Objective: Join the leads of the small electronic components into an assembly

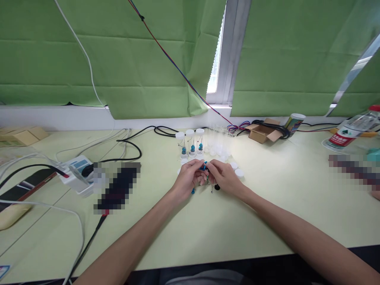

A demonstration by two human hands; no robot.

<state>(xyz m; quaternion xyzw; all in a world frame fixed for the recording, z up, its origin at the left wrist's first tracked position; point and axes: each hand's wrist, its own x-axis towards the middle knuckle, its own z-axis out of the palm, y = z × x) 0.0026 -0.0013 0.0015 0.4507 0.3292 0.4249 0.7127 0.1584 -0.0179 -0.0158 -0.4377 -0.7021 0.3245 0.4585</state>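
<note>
My left hand (189, 174) and my right hand (225, 177) meet over the middle of the table, fingers pinched together. Between the fingertips is a small blue part (204, 166); its exact kind is too small to make out. Under and beside my hands lie another blue piece (193, 190) and a small black round piece (217, 187). Just beyond stand capped clear vials (190, 144), each with a blue piece and thin wire inside. Several clear vials without caps (219, 144) are to their right. White caps (239, 173) lie around my hands, partly hidden by them.
On the left are a white power strip (80, 176), cables and a blurred dark object (118, 188). At the back right are an open cardboard box (263, 132), a round can (294, 123) and a water bottle (352, 130). A wire (178, 67) hangs across the green curtain.
</note>
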